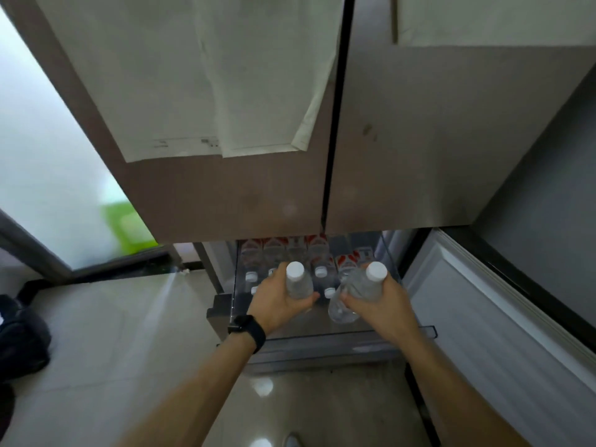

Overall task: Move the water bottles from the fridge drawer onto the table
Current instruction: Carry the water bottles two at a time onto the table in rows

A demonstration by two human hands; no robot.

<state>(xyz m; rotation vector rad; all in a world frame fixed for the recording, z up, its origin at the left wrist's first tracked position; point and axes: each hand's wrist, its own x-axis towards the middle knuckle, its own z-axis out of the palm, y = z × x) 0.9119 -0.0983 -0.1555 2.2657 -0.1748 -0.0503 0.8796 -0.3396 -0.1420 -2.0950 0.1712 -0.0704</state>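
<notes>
left grip (279, 301): a bare hand; fingers and thumb wrapped round the body of the left bottle (299, 283); clamped on it, cap upward
right grip (382, 300): the other hand; closed round the right bottle (358, 290), which tilts, cap up and to the right, base down toward the drawer
held bottles: clear with white caps; both over the open drawer and apart from each other; whether they are free of the stock below I cannot tell
watch (246, 329): dark band on the left wrist
fridge drawer (322, 348): pulled out near floor level, beneath the closed upper doors (225, 188); its clear front wall is nearest the person
remaining bottles (317, 253): red-labelled, standing in rows at the back of the drawer; a few white caps show around the left hand
lower door (483, 317): swung open at the right
floor (129, 333): pale tile; a dark bag (22, 333) lies at the left edge
surface: not in view
step in hand: by my reading, the lift-out; one bottle per hand; the carry not yet begun
next move: probably raise both above the drawer's front wall; back out from under the upper doors; turn toward the surface and stand them upright; the right bottle needs righting; chilled plastic may be slippery, so a firm hold; more trips look necessary
</notes>
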